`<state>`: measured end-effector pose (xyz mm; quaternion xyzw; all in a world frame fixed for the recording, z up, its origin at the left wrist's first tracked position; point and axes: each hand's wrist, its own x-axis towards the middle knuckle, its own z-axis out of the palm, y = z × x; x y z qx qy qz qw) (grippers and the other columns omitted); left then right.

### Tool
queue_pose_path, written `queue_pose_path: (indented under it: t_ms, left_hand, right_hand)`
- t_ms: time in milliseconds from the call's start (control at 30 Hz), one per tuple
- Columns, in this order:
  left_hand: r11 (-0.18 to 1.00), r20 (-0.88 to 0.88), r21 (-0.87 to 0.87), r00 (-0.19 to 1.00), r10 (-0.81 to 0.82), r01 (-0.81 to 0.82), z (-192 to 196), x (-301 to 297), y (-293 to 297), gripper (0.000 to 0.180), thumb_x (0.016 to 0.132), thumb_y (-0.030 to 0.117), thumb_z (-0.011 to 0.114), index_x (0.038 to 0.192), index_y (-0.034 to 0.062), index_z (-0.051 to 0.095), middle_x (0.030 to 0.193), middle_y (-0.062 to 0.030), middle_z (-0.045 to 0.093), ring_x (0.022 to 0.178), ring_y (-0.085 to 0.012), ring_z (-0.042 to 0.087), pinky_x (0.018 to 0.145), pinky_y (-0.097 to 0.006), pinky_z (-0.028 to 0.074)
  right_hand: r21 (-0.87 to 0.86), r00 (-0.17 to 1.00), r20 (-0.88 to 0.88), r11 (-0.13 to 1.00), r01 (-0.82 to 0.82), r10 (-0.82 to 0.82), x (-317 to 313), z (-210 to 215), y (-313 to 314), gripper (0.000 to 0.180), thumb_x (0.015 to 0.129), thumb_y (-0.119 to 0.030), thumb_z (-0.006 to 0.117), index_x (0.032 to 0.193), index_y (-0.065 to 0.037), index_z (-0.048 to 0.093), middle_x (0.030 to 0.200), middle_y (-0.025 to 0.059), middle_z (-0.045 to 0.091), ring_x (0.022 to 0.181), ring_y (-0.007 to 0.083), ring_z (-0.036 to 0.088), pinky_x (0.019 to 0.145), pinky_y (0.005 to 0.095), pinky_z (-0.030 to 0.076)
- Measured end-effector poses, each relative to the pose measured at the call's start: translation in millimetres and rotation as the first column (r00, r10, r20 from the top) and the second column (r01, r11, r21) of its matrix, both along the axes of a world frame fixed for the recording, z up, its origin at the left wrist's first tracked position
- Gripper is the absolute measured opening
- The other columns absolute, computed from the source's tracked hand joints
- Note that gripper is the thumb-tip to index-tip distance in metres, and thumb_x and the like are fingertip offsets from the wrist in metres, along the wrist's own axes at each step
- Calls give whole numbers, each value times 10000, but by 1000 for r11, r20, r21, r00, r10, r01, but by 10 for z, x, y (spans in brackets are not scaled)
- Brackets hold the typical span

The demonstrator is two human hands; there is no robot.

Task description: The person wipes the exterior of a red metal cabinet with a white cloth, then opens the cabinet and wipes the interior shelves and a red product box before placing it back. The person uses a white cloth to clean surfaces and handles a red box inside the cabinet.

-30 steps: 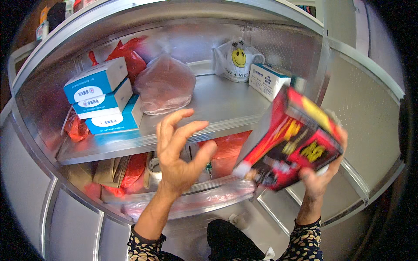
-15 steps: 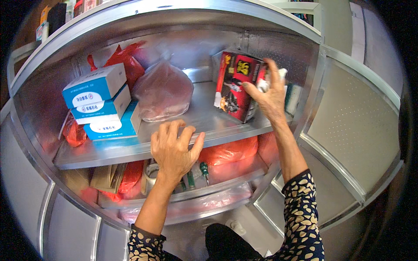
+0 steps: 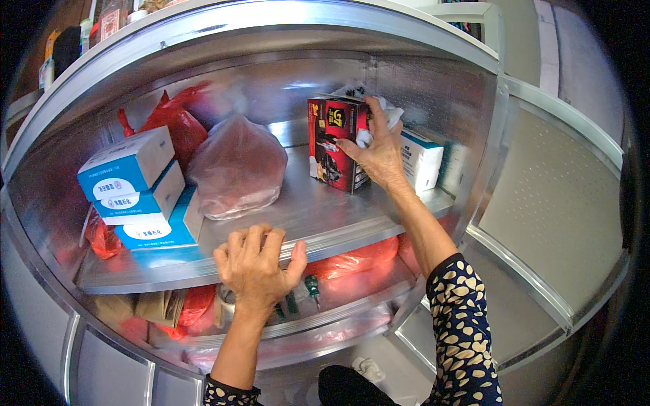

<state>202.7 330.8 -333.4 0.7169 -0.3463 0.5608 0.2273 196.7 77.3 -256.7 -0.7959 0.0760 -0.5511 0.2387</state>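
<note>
A red and black cardboard box (image 3: pixel 335 145) stands upright on the metal shelf (image 3: pixel 318 210), right of its middle. My right hand (image 3: pixel 379 152) grips the box at its right side, thumb across the front and index finger along the upper edge. The rest of the fingers are partly hidden. Crumpled white plastic (image 3: pixel 389 114) shows beside and behind these fingers. My left hand (image 3: pixel 256 267) rests at the shelf's front edge with bent fingers and the thumb apart, holding nothing. A tied clear bag with reddish contents (image 3: pixel 240 166) sits beyond it.
Blue and white boxes (image 3: pixel 145 193) are stacked at left, before a red plastic bag (image 3: pixel 179 125). Another white and blue box (image 3: pixel 420 162) stands near the right wall. Below lie a green-handled screwdriver (image 3: pixel 312 287) and red bags (image 3: pixel 359 259). The shelf's metal rim crosses in front.
The red and black box has gone from tilted to upright and shifted left, with my right hand on it. A white and blue box has come into sight behind. My view has shifted slightly.
</note>
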Motion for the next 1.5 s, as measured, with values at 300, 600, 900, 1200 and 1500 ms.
queue_pose_path:
  t_ms: [300, 600, 900, 1200, 1500]
  left_hand:
    - [1000, -43, 0, 999, -29, 29, 4, -69, -29, 184, 666, 305, 686, 769, 162, 634, 811, 27, 586, 757, -193, 522, 679, -345, 348]
    - [1000, -28, 15, 1000, -8, 9, -10, -39, -6, 221, 668, 343, 692, 775, 155, 652, 831, 24, 596, 759, -183, 520, 673, -351, 328]
    - [1000, -25, 19, 1000, 1, -1, -6, -75, 11, 176, 680, 301, 683, 780, 163, 642, 821, 17, 589, 761, -194, 517, 672, -340, 334]
    - [1000, -26, 12, 1000, -9, 9, -34, -72, -1, 207, 694, 343, 670, 776, 155, 648, 814, 20, 588, 762, -193, 515, 668, -353, 328]
    - [1000, -16, 12, 1000, -5, 5, -2, -55, 26, 229, 690, 342, 676, 808, 148, 645, 836, 7, 587, 771, -202, 518, 682, -358, 340]
  right_hand:
    - [-24, 970, 176, 984, 175, -168, -225, -72, 14, 711, 752, -403, 639, 1334, -98, 367, 1025, 320, 440, 919, 453, 489, 801, 511, 411]
    - [-196, 843, 107, 820, 537, -527, -1112, -633, -79, 288, 706, -235, 725, 879, -61, 575, 884, 163, 504, 690, 366, 587, 575, 442, 483]
    - [29, 728, -253, 747, 664, -637, -822, -284, -257, 677, 661, -358, 774, 1104, 3, 412, 1012, 242, 565, 839, 436, 623, 697, 489, 522]
    - [203, 785, -306, 769, 606, -538, -813, -345, -380, 572, 658, -286, 749, 1043, 21, 459, 990, 252, 584, 877, 436, 612, 746, 482, 506]
    - [53, 753, -178, 758, 650, -633, -1219, -338, 179, 498, 662, -258, 741, 968, -26, 425, 953, 181, 534, 787, 424, 614, 643, 490, 506]
